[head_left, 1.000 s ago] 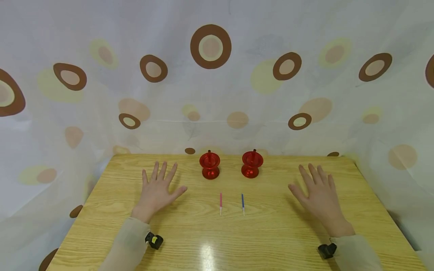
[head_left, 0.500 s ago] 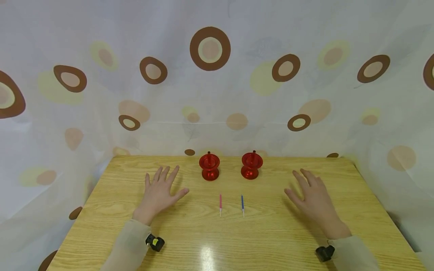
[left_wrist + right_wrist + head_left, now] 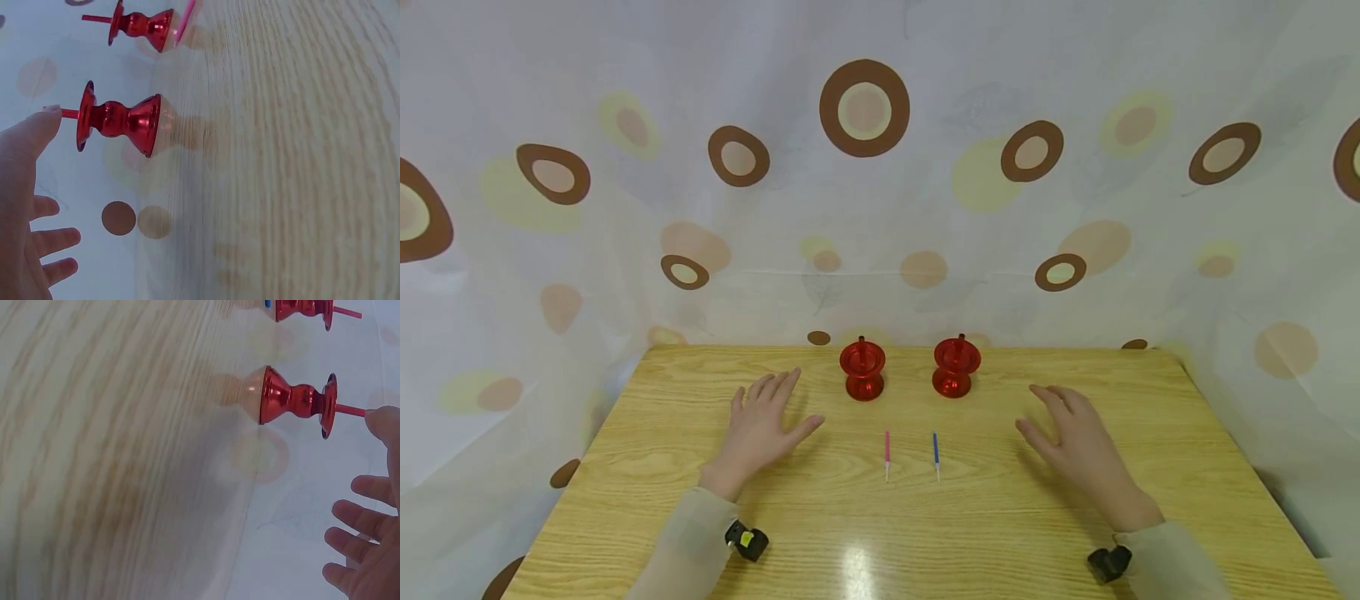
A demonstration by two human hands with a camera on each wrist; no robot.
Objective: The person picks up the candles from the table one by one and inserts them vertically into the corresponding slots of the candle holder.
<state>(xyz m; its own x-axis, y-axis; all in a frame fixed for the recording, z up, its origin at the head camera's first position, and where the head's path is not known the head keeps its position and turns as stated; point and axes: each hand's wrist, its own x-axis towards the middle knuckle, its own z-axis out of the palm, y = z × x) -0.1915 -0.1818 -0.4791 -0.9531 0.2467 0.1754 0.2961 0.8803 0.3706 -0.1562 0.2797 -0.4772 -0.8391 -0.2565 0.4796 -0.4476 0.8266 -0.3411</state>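
Observation:
Two shiny red candle holders stand upright near the table's back edge, the left holder (image 3: 865,387) and the right holder (image 3: 952,383), each with a thin stem on top. In front of them lie two thin birthday candles, a pink candle (image 3: 887,447) and a blue candle (image 3: 936,450), their white ends toward me. My left hand (image 3: 756,437) hovers left of these with loosely spread fingers, holding nothing. On the other side, my right hand (image 3: 1082,450) has relaxed, slightly bent fingers and holds nothing. In both wrist views a thumb overlaps a holder's stem from the camera's angle only.
The wooden table (image 3: 850,525) reaches back to a pale sheet (image 3: 880,208) printed with brown and yellow circles, which also hangs at both sides. A small black camera (image 3: 747,540) sits on the left wrist, another camera (image 3: 1108,563) on the right.
Both hands have moved inward toward the middle, the right hand further than the left. The right fingers have drawn closer together and bent a little. Holders and candles stay in place.

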